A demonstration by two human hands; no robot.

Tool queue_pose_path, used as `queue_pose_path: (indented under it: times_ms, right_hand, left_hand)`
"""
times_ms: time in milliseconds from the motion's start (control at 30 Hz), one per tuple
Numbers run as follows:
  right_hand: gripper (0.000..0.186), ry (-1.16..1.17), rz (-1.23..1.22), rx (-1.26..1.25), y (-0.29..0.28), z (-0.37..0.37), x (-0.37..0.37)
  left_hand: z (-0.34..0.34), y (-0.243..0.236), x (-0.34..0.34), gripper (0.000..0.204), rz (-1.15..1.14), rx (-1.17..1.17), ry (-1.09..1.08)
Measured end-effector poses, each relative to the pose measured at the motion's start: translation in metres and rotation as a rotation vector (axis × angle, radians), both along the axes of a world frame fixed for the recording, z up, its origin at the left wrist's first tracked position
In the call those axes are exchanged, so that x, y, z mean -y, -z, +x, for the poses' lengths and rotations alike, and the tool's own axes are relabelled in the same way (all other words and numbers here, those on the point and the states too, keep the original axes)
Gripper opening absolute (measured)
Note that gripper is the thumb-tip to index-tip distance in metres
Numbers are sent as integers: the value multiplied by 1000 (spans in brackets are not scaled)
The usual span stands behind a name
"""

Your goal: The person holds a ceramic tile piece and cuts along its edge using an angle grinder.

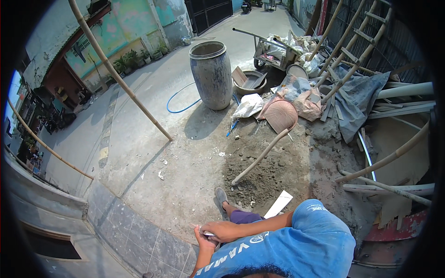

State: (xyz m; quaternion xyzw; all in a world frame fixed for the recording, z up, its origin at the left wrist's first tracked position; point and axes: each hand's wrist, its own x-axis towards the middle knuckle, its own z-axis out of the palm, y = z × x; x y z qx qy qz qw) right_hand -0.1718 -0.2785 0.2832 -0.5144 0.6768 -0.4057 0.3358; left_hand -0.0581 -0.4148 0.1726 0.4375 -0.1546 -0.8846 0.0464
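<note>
My left hand (204, 240) and my right hand (221, 230) are together low in front of my body, the right partly covering the left. Both are closed around a small, thin, pale thing (210, 234), which is mostly hidden by the fingers and too small to name. Beyond my hands is my foot in a grey shoe (221, 196), on the dusty concrete. A white flat strip (280, 203) lies past my right forearm.
A bamboo pole (259, 157) leans over a patch of wet sand or mortar (264, 178). Farther off stand a tall grey barrel (211, 76), a round basin (250, 85) and a loaded cart (278, 53). Sacks, a bamboo ladder (354, 55) and pipes (405, 91) crowd the right. Another pole (123, 74) slants at left.
</note>
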Motion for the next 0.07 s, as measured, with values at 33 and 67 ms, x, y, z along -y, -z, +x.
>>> queue_pose_path:
  times_ms: [33, 67]
  right_hand:
    - [45, -22, 50, 26, 3, -24, 15]
    - [49, -41, 98, 52, 3, -52, 30]
  left_hand:
    - [-18, 15, 17, 52, -4, -15, 0]
    - [-37, 21, 38, 52, -22, -12, -9]
